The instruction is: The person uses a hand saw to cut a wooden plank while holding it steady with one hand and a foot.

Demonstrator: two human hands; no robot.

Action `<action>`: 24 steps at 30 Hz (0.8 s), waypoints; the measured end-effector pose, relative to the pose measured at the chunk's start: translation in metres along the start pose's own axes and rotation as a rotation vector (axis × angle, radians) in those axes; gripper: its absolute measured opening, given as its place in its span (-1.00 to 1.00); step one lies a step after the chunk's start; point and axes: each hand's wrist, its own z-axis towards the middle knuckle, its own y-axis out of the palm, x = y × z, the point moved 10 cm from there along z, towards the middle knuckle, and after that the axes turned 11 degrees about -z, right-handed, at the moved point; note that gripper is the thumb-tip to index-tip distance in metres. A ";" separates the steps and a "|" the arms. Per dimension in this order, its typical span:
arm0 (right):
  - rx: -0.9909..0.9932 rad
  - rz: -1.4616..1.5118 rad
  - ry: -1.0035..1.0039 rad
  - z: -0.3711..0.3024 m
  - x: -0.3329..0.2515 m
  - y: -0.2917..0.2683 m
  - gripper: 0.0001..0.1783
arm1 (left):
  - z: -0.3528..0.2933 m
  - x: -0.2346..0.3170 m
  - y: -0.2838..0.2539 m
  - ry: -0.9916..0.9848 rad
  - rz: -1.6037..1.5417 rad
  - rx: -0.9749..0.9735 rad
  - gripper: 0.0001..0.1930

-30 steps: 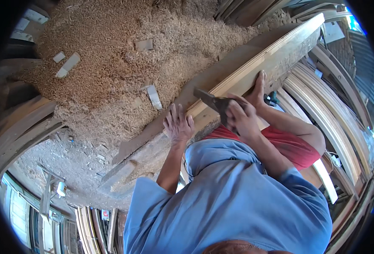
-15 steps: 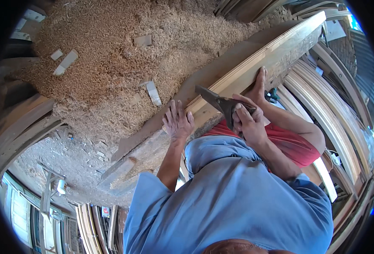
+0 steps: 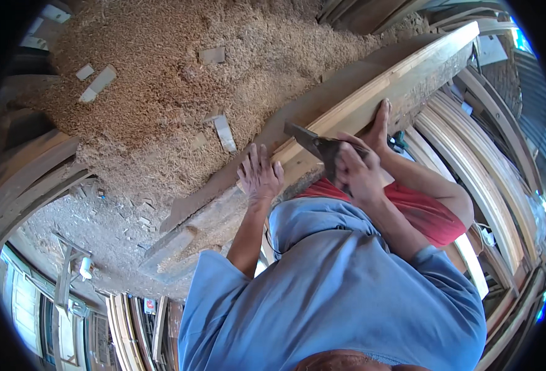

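My right hand [image 3: 359, 173], blurred by motion, is closed round the dark handle of a handsaw [image 3: 307, 141]. The saw's blade lies across a long pale wooden board [image 3: 372, 91] with a stepped edge, close to its near left end. How deep the teeth sit in the wood cannot be made out. My left hand [image 3: 260, 176] presses on the board's end, left of the blade, fingers stretched out and apart. Farther along, my bare foot [image 3: 381, 123] rests against the board's side. Under the board runs a thick, rough timber [image 3: 217, 213].
Sawdust and shavings [image 3: 155, 74] cover the floor at the far left, with several offcuts [image 3: 224, 133] on them. Stacked boards [image 3: 477, 167] stand at my right, and curved timbers [image 3: 28, 176] lie at the left. A wooden stand [image 3: 68, 272] is at the lower left.
My right hand has shifted slightly forward with the saw and is now blurred. My left hand and the board stay nearly where they were.
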 end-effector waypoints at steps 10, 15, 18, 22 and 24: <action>-0.080 0.010 0.129 -0.013 -0.032 -0.002 -0.75 | -0.013 -0.007 0.008 0.008 -0.016 -0.009 -0.30; -0.006 -0.037 0.149 0.037 0.013 0.016 -0.79 | -0.005 0.003 -0.002 0.017 0.006 0.007 -0.31; -0.087 -0.079 0.161 0.087 0.048 0.033 -0.83 | -0.009 -0.005 0.009 -0.048 0.071 -0.053 -0.29; -0.088 -0.059 0.109 0.028 0.000 0.011 -0.76 | -0.002 0.001 0.001 -0.023 0.027 -0.015 -0.30; -0.056 -0.040 0.019 -0.010 -0.010 -0.003 -0.70 | -0.006 0.000 0.001 -0.012 0.004 -0.033 -0.30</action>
